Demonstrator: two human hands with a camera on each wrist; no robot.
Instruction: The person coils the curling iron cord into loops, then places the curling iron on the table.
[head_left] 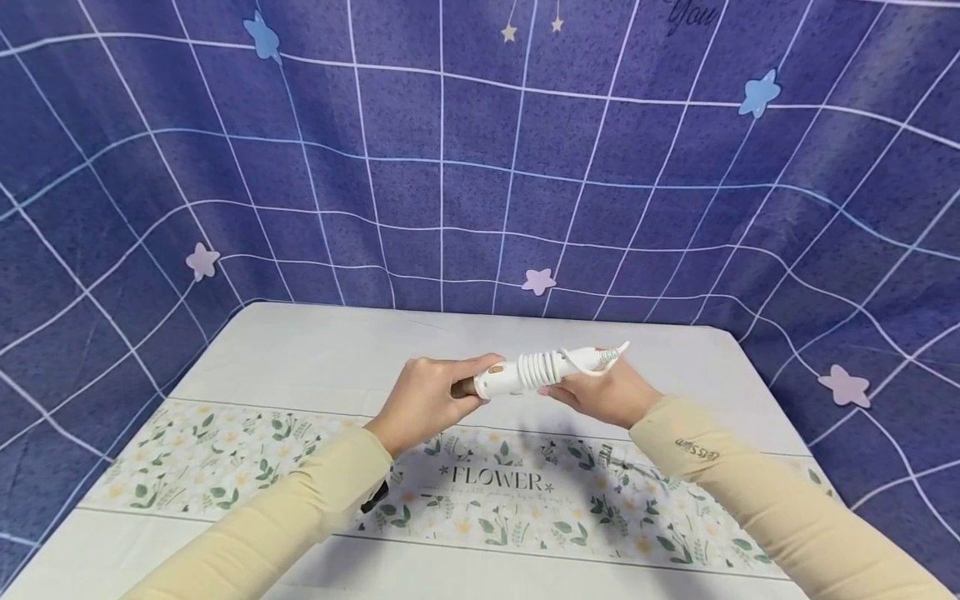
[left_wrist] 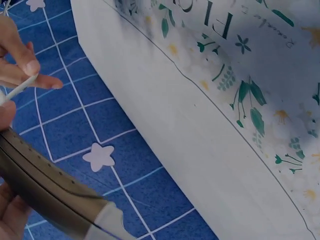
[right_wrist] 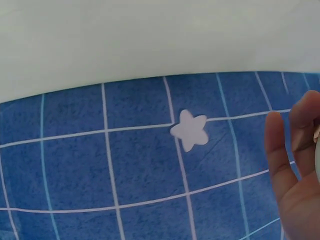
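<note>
A hair straightener with a white end (head_left: pixel 506 379) is held up over the table, its white cord (head_left: pixel 538 370) wound in several coils around that end. My left hand (head_left: pixel 431 398) grips its brown body (left_wrist: pixel 55 185), thumb and fingers on either side. At the other end, my right hand (head_left: pixel 603 393) is behind the cord's tip, and the left wrist view shows its fingertips pinching the cord (left_wrist: pixel 22 86). In the right wrist view the right hand (right_wrist: pixel 300 185) appears at the right edge with bent fingers, most of the straightener out of frame.
A white table (head_left: pixel 337 350) carries a floral printed band lettered FLOWER. A small black object (head_left: pixel 375 497) lies partly hidden by the left sleeve. Blue grid-patterned cloth (head_left: pixel 480 192) with star shapes hangs behind the table and at both sides.
</note>
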